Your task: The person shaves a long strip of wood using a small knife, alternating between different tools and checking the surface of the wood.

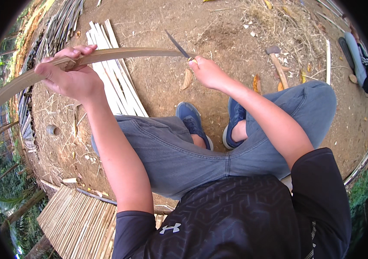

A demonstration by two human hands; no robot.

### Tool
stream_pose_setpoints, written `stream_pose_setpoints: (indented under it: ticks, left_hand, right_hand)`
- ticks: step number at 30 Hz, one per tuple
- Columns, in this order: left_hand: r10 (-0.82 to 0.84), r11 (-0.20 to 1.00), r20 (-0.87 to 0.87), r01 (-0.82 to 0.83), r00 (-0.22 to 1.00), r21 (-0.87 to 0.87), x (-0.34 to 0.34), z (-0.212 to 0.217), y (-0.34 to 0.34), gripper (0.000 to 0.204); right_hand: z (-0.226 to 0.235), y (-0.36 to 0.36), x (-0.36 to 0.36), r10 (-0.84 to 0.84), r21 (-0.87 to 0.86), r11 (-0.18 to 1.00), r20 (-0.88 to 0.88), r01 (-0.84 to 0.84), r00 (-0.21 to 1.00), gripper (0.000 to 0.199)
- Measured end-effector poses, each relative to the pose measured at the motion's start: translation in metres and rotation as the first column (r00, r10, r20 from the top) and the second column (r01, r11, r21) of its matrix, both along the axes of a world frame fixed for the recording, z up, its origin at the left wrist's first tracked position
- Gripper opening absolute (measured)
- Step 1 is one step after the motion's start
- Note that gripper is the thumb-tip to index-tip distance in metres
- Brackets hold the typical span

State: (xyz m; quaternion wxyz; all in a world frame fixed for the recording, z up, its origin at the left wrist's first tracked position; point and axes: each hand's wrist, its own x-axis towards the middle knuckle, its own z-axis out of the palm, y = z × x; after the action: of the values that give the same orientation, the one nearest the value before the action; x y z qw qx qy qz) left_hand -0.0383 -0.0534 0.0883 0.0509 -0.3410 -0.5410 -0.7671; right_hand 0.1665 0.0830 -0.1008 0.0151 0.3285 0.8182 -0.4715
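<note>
A long, pale brown split bamboo strip (136, 52) arches from the left edge of the view across to my right hand. My left hand (72, 75) is closed around it at a knobby node, with the thumb toward the near side and the fingers over the far side. My right hand (210, 72) grips a knife by its handle, mostly hidden in the fist. The dark, narrow blade of the knife (176, 43) points up and left, crossing the strip's right end. Whether the blade touches the strip or my right hand also holds its end, I cannot tell.
Several pale split strips (121, 84) lie on the dirt by my left forearm. Beyond my right knee lies a wooden-handled tool (278, 67) with a metal head. A slatted bamboo platform (78, 222) is at the lower left. Another person's leg (353, 49) shows at the right edge.
</note>
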Motion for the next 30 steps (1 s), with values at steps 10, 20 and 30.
stream_pose_setpoints:
  ticks: [10,20,30]
  left_hand:
    - [-0.022,0.978,0.123,-0.005,0.992,0.209,0.027,0.002,0.008,0.046]
    - [0.112,0.987,0.209,-0.134,0.971,0.094,0.012,0.007,0.008,0.016]
    - [0.174,0.98,0.184,-0.189,0.967,0.065,0.013,0.009,0.008,0.016]
  right_hand:
    - [0.007,0.002,-0.009,0.102,0.028,0.994,0.141,-0.107,0.985,0.039]
    - [0.014,0.001,-0.016,0.112,0.065,0.99,0.16,-0.124,0.981,0.033]
    - [0.016,0.002,-0.017,0.116,0.081,0.987,0.216,-0.136,0.969,0.034]
